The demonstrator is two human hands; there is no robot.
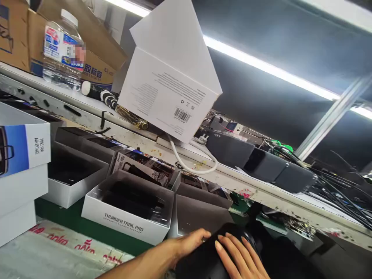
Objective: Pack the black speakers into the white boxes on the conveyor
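A black object [203, 259] with a smooth surface lies under both hands at the bottom of the view; its full shape is cut off by the frame. My left hand [190, 244] holds its left side, thumb along the near top edge. On its top rests my right hand [240, 254], fingers stretched out and slightly apart. Just beyond the hands is an open grey-white box [200, 217]. Left of that, a white box lettered THUNDER TRAIL PRO [124, 224] holds a black item [130, 197].
White boxes [23, 186] are stacked at the left edge. Along the shelf [232, 174] stand a water bottle [64, 50], a propped white carton [165, 89], a white cable [186, 166] and dark speakers [261, 162]. Black cables [340, 193] hang at the right.
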